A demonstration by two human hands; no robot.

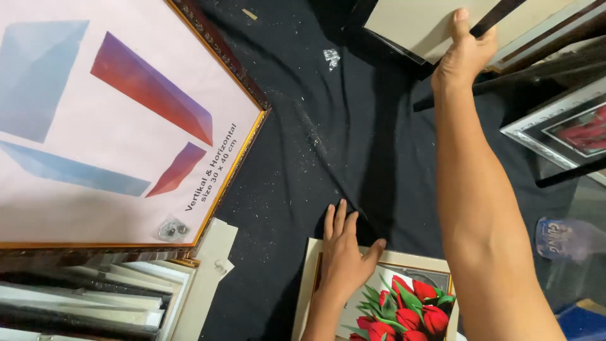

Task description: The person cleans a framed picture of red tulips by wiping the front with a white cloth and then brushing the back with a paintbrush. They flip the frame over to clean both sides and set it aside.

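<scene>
The left hand (344, 252) lies flat, fingers spread, its grip wide on the top edge of a cream-framed tulip picture (404, 303), holding nothing. Well beyond it, the right hand (464, 53) grips a beige board (416, 25), thumb on top. Between them spreads the black-clothed counter (328, 139).

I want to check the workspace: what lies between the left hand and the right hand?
Head view: only black cloth with white specks between left hand and right hand.
</scene>
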